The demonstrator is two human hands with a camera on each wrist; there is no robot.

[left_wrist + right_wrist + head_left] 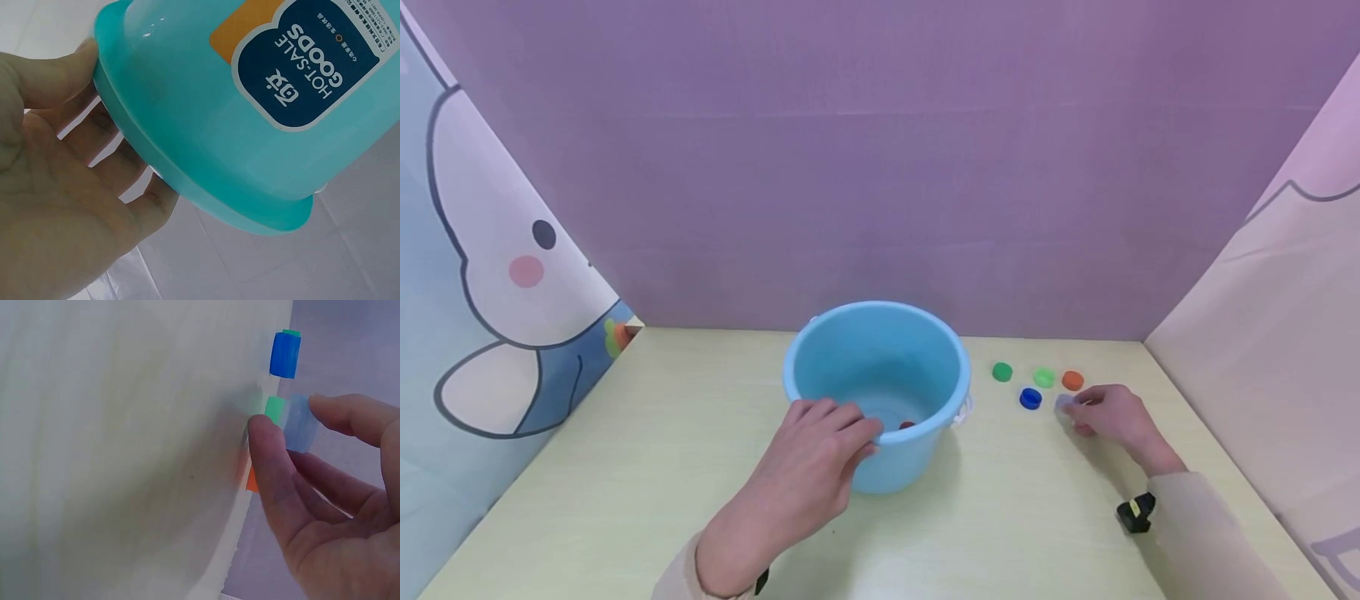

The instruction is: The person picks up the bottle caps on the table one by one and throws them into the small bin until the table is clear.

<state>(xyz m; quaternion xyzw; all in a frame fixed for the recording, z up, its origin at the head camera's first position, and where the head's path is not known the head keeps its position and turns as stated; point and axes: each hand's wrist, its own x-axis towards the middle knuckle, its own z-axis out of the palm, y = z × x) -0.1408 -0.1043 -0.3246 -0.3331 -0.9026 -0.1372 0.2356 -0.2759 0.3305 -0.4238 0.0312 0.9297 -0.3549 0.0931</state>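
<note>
A light-blue plastic bucket (880, 315) stands upright near the middle of the table. My left hand (820, 450) grips its near rim, with the fingers over the edge; the left wrist view shows the thumb (56, 78) on the bucket's outside, below the rim. Inside the bucket lies a small dark red thing (907, 425), mostly hidden by the near wall. To the right, my right hand (1116, 417) pinches a translucent pale-blue bottle cap (300, 424) between thumb and fingertips, at the table surface. Part of that cap is behind the fingers in the head view.
Near the right hand lie a dark green cap (1002, 372), a light green cap (1044, 377), an orange cap (1072, 381) and a blue cap (1031, 398). A purple cloth wall (880, 167) rises behind the table (700, 375); printed cloths flank both sides.
</note>
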